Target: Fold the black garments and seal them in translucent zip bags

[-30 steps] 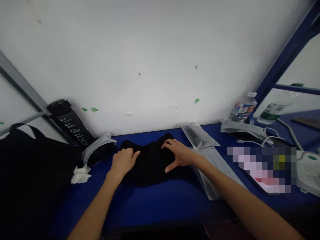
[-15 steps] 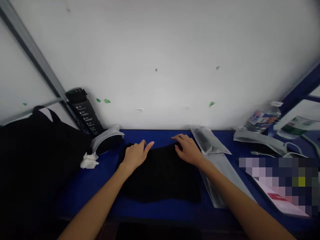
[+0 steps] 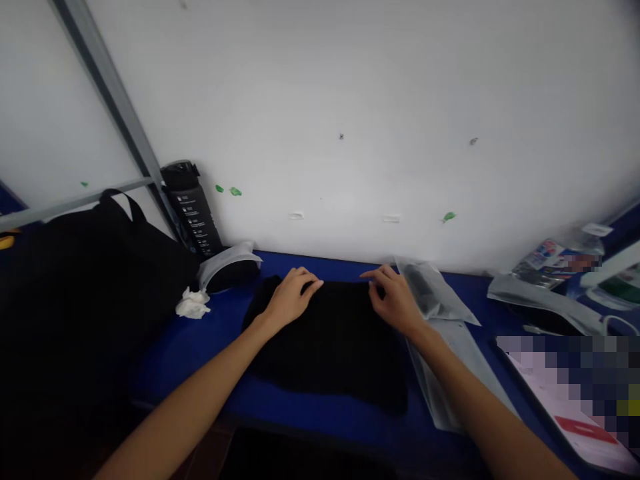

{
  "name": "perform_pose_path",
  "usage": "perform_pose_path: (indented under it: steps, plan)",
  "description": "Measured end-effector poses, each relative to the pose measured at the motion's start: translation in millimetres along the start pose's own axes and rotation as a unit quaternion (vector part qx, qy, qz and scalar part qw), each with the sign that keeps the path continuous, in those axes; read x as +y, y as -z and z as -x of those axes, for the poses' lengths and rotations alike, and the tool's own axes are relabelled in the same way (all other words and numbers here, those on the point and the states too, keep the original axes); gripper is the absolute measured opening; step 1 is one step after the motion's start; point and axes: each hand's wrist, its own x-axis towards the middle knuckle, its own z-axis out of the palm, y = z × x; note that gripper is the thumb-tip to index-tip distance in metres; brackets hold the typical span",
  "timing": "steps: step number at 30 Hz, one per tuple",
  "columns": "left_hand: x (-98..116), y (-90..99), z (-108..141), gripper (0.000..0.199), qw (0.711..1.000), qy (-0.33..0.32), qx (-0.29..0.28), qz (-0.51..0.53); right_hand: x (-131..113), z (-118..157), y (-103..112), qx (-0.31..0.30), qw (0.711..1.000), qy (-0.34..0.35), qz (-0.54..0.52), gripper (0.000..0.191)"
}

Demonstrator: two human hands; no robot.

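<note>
Black cloth: one piece, lying spread on the blue table (image 3: 200, 360), its far edge under the fingertips of both hands; soft, matt, roughly four-sided, with a wavy near edge. (image 3: 330, 347)
Left hand: at the cloth's far edge, left of its middle; thumb and forefinger tips nearly meet at the hem, but whether fabric is pinched between them cannot be told. (image 3: 293, 295)
Right hand: at the cloth's far right corner; forefinger stretched past the edge, thumb tip at the hem, a gap between the two; any grip on the fabric cannot be told. (image 3: 393, 299)
Frosted pouches: four, of cloudy plastic. A small one (image 3: 435, 290) with something dark inside and a long flat one (image 3: 445, 383) lie just right of the cloth; a bulging one (image 3: 227, 267) is beyond its left end; another (image 3: 545, 303) is well to its right.
Tissue: one white, crumpled wad left of the cloth. (image 3: 193, 304)
Bottles: a black one (image 3: 194, 210) with white markings, beyond the cloth to the left; two clear plastic ones (image 3: 555, 260), labelled, far right of it.
Bag: one, black, with a strap loop, left of the cloth. (image 3: 95, 287)
Device: one, flat, pinkish, partly pixelated, right of the cloth. (image 3: 555, 393)
Wall: white, behind the cloth, with four green flecks. (image 3: 350, 80)
</note>
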Motion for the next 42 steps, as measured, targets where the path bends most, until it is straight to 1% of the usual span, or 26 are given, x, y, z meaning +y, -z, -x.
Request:
perform_pose_path:
  steps: [2, 3, 4, 5, 6, 7, 9, 10, 11, 13, 15, 17, 19, 21, 23, 25, 27, 28, 29, 31, 33, 35, 37, 39, 40, 42]
  plan:
    - [2, 11.4, -3, 0.029, 0.999, -0.001, 0.010, 0.042, -7, -1, 9, 0.031, 0.998, 0.018, -0.047, 0.029]
    - [3, 18.5, -3, 0.026, 0.998, -0.006, 0.001, 0.065, -11, -1, 14, 0.035, 0.996, 0.027, -0.072, 0.028]
    - [2, 26.0, -3, 0.024, 0.996, -0.012, -0.022, 0.086, -15, 0, 18, 0.026, 0.994, 0.034, -0.097, 0.027]
    - [1, 33.3, -3, 0.021, 0.993, -0.018, -0.060, 0.103, -19, 1, 22, -0.003, 0.992, 0.036, -0.124, 0.026]
    - [0, 39.9, -3, 0.019, 0.987, -0.025, -0.113, 0.115, -24, 2, 25, -0.054, 0.986, 0.031, -0.152, 0.025]
    - [-2, 45.2, -2, 0.019, 0.976, -0.032, -0.178, 0.120, -28, 4, 27, -0.126, 0.976, 0.022, -0.176, 0.024]
    - [-7, 51.1, 0, 0.023, 0.948, -0.042, -0.293, 0.116, -35, 7, 27, -0.274, 0.942, 0.005, -0.194, 0.018]
    - [-9, 51.7, 0, 0.024, 0.937, -0.045, -0.329, 0.107, -37, 8, 26, -0.325, 0.927, 0.000, -0.187, 0.015]
    - [-11, 51.2, 1, 0.025, 0.931, -0.045, -0.349, 0.097, -39, 9, 25, -0.357, 0.918, -0.003, -0.176, 0.014]
    - [-13, 48.1, 0, 0.026, 0.930, -0.044, -0.357, 0.074, -39, 10, 21, -0.373, 0.915, 0.000, -0.153, 0.017]
    - [-13, 44.6, 0, 0.028, 0.935, -0.052, -0.348, 0.041, -36, 9, 19, -0.362, 0.923, 0.004, -0.129, 0.025]
    - [-13, 41.3, -1, 0.026, 0.947, -0.070, -0.314, -0.001, -30, 9, 16, -0.333, 0.939, 0.003, -0.088, 0.031]
    - [-14, 37.4, -2, 0.022, 0.961, -0.088, -0.260, -0.039, -23, 8, 13, -0.297, 0.954, 0.000, -0.040, 0.034]
    - [-16, 32.8, -2, 0.018, 0.970, -0.098, -0.215, -0.065, -16, 7, 11, -0.268, 0.963, 0.003, 0.004, 0.032]
    - [-16, 28.8, -1, 0.016, 0.973, -0.107, -0.190, -0.080, -11, 7, 10, -0.235, 0.971, 0.010, 0.041, 0.029]
    - [-14, 27.1, 0, 0.016, 0.974, -0.119, -0.171, -0.085, -10, 6, 12, -0.205, 0.978, 0.017, 0.041, 0.025]
    - [-9, 27.7, 1, 0.022, 0.978, -0.125, -0.153, -0.067, -14, 6, 17, -0.215, 0.976, 0.021, -0.032, 0.016]
    - [-6, 28.3, 2, 0.027, 0.979, -0.123, -0.157, -0.045, -17, 6, 19, -0.246, 0.965, 0.018, -0.088, 0.012]
    - [-3, 28.6, 3, 0.033, 0.977, -0.116, -0.180, -0.016, -21, 6, 22, -0.292, 0.946, 0.016, -0.141, 0.015]
    - [3, 27.9, 6, 0.046, 0.957, -0.096, -0.269, 0.039, -29, 7, 25, -0.377, 0.905, 0.012, -0.199, 0.031]
    - [6, 25.3, 9, 0.059, 0.932, -0.086, -0.348, 0.054, -36, 7, 26, -0.415, 0.888, 0.018, -0.197, 0.038]
    - [8, 22.6, 11, 0.061, 0.922, -0.089, -0.375, 0.038, -40, 7, 26, -0.414, 0.889, 0.019, -0.195, 0.033]
    - [9, 21.6, 12, 0.043, 0.924, -0.091, -0.371, 0.028, -40, 7, 26, -0.410, 0.888, 0.014, -0.208, 0.032]
    - [9, 22.9, 11, 0.026, 0.924, -0.089, -0.370, 0.028, -39, 7, 27, -0.400, 0.892, 0.019, -0.211, 0.038]
    - [9, 24.5, 11, 0.027, 0.924, -0.087, -0.371, 0.031, -38, 7, 27, -0.392, 0.896, 0.027, -0.207, 0.040]
    - [8, 29.8, 10, 0.043, 0.921, -0.078, -0.380, 0.039, -36, 7, 30, -0.376, 0.904, 0.042, -0.199, 0.044]
